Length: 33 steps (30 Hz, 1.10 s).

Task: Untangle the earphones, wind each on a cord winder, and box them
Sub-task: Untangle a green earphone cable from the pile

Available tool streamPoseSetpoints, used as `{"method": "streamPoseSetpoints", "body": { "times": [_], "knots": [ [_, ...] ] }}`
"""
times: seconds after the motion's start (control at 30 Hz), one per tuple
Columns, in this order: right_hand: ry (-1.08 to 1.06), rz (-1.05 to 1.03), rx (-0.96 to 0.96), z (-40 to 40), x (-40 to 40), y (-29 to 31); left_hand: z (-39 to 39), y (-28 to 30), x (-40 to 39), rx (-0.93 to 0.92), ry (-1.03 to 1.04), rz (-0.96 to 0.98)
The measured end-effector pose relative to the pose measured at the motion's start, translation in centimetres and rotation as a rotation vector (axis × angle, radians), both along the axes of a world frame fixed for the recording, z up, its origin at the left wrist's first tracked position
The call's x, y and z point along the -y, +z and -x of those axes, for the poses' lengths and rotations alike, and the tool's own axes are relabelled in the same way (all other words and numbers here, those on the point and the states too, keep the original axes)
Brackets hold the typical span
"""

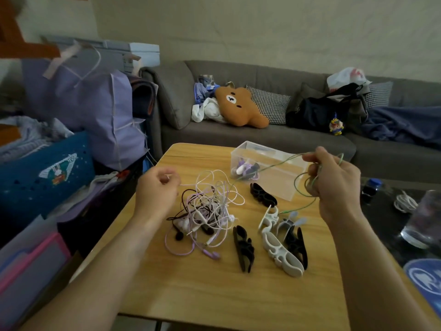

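A tangle of white, lilac and black earphones (210,211) lies mid-table. My right hand (334,180) is raised over the table's right side, shut on loops of a green earphone cord (301,185) that runs down toward the tangle and the winders. My left hand (157,187) hovers left of the tangle, fingers pinched on a thin white cord. Black cord winders (243,247) (262,194) and white ones (279,249) lie to the right. The clear plastic box (281,180) at the back holds one wound lilac earphone (245,169).
The wooden table (214,290) ends close at the front and left. A grey sofa (274,137) with cushions and bags stands behind. Bags and bins crowd the left. A dark side table at right holds a glass (422,220) and a coiled white cable (404,203).
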State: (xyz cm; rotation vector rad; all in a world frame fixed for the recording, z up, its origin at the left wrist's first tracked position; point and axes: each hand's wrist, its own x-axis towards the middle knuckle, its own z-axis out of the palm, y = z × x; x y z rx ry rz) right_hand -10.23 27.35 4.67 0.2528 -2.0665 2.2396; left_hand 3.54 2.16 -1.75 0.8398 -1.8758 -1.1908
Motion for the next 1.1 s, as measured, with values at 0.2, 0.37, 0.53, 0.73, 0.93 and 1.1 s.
{"method": "streamPoseSetpoints", "body": {
  "times": [0.2, 0.37, 0.53, 0.73, 0.93, 1.1],
  "knots": [
    [-0.022, -0.055, -0.034, 0.0, 0.5, -0.4, 0.2, -1.0, 1.6, 0.058, 0.107, -0.155],
    [0.350, 0.201, 0.097, -1.5, 1.9, 0.1, -0.4, 0.6, -2.2, 0.045, 0.175, 0.259],
    [0.661, 0.344, 0.268, -3.1, 3.0, 0.7, 0.0, 2.3, -9.0, -0.277, -0.409, 0.536],
    [0.655, 0.427, 0.112, -3.2, 2.5, 1.1, 1.7, 0.0, -9.8, -0.079, -0.469, 0.333],
    [0.324, 0.343, -0.060, -1.7, 1.9, 0.8, 1.3, 0.4, -8.4, 0.218, -0.302, 0.500],
    [0.106, -0.055, -0.345, -1.9, 2.6, -0.3, 1.0, 0.6, -6.7, 0.343, -0.344, 0.566]
  ]
}}
